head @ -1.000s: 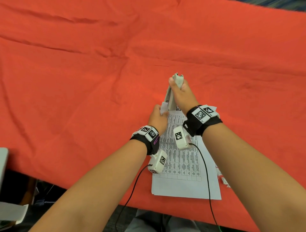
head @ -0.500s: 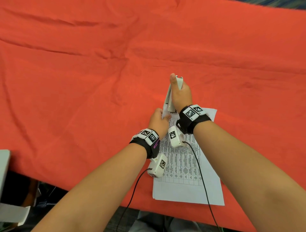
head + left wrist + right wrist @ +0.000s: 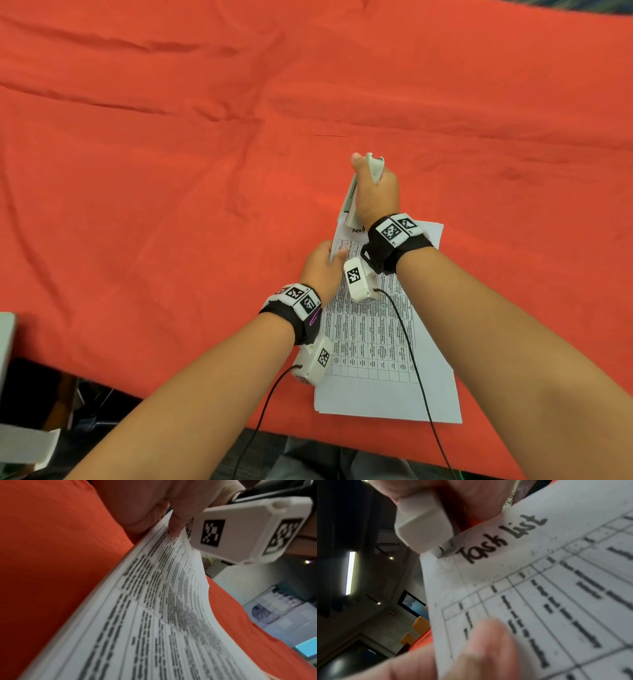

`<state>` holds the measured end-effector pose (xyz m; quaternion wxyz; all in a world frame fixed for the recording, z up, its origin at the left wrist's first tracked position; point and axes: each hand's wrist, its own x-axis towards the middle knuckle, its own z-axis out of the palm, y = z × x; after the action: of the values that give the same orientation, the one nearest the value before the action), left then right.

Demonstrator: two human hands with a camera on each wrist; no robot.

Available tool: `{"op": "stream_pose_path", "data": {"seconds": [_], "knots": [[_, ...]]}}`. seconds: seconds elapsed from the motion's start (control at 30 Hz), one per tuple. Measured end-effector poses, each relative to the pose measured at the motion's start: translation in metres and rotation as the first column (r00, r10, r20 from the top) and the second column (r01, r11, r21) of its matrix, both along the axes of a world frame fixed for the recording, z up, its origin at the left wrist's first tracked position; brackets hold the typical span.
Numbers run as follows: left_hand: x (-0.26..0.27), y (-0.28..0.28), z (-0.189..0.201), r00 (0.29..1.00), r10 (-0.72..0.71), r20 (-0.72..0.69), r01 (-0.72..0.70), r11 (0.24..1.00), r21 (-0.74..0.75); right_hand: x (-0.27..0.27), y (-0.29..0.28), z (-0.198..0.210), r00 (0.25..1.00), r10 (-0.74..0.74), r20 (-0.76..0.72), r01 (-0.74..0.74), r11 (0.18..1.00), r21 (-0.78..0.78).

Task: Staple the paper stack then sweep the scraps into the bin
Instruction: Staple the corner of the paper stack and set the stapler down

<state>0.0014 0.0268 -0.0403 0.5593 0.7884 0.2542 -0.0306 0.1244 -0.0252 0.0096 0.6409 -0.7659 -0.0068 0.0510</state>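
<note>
Two hands on the job. My right hand (image 3: pixel 376 197) is wrapped around the white stapler (image 3: pixel 356 192), fingers curled tight, its nose set over the top-left corner of the paper stack (image 3: pixel 380 342), just beside the "Task list" heading in the right wrist view. My left hand (image 3: pixel 322 270) pinches the stack's left edge, thumb on top, lifting that corner off the red tablecloth (image 3: pixel 171 171); the near end of the stack lies flat at the table's front edge. Staple not confirmed driven; can't tell from here. Risks as I judge them: the lifted sheets bow and fan, so lower pages could slip out of the stapler's mouth and get missed; a skewed squeeze could crumple the corner. No scraps or bin identifiable in view.
</note>
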Motion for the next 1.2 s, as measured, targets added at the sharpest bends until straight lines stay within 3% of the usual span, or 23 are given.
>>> {"op": "stream_pose_path", "data": {"seconds": [0.4,0.83,0.97,1.13,1.2], "knots": [[0.006,-0.004,-0.014,0.996,0.056,0.074,-0.053,0.998,-0.039,0.009,0.002,0.0,1.0,0.011,-0.001,-0.011,0.999,-0.033],[0.006,-0.008,-0.013,0.995,0.059,0.081,-0.054,0.996,-0.071,0.015,0.0,-0.004,0.999,0.018,-0.027,-0.016,0.998,0.059],[-0.002,-0.008,-0.01,0.997,0.032,0.066,-0.025,0.994,-0.102,0.017,-0.003,-0.003,0.998,0.0,-0.059,0.005,0.997,0.081],[-0.041,-0.011,-0.018,0.992,-0.09,-0.089,0.081,0.992,-0.094,0.022,-0.011,0.003,0.997,-0.022,-0.071,0.028,0.997,0.078],[-0.048,-0.01,-0.02,0.993,-0.079,-0.09,0.069,0.992,-0.11,0.026,-0.014,0.004,0.997,0.006,-0.083,0.001,0.997,0.073]]}}
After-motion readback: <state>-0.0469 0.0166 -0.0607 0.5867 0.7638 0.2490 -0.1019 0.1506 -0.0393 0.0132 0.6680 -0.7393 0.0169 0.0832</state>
